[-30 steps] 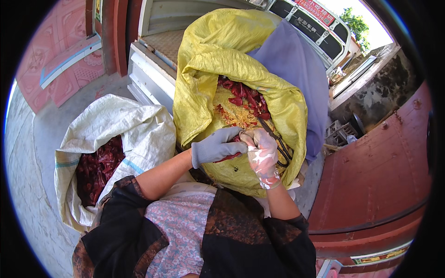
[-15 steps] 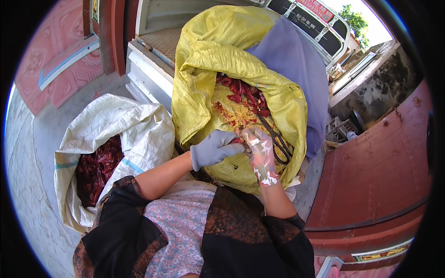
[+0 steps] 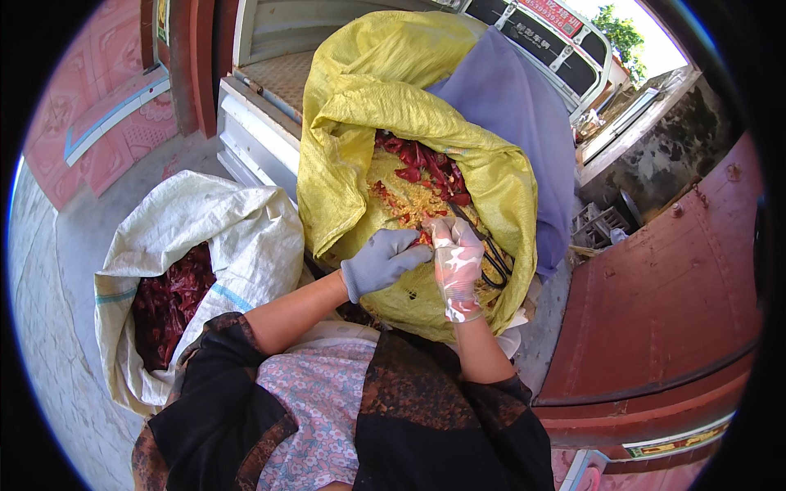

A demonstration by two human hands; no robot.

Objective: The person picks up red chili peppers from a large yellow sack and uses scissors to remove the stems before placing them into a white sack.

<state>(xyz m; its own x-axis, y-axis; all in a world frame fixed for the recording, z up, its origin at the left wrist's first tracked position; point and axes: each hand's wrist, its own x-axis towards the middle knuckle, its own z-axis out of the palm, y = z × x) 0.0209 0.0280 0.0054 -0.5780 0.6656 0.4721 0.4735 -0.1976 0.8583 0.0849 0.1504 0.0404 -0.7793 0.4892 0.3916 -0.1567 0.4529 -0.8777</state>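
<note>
My left hand (image 3: 379,263), in a grey glove, is closed on a dried red chili pepper (image 3: 423,238), a small bit of which shows above the fingers. Against it, my right hand (image 3: 458,260) in a pink-and-white camouflage glove is closed in a pinch; what its fingertips hold is too small to make out. Both hands are over the mouth of a yellow woven sack (image 3: 409,102). Inside lie yellow seeds (image 3: 417,199) and dark red chili pieces (image 3: 426,164). Black-handled scissors (image 3: 496,266) rest beside my right hand, partly hidden.
At the left stands a white woven sack (image 3: 246,237) with dark red chilies (image 3: 176,299) in it. A purple cloth (image 3: 524,123) hangs behind the yellow sack, next to the bed of a small truck (image 3: 260,131). A red metal door (image 3: 655,303) is on the right.
My right hand has turned more upright and shifted slightly up and left. The left hand stays near the same place, with more of the red chili showing. The whole view has shifted slightly.
</note>
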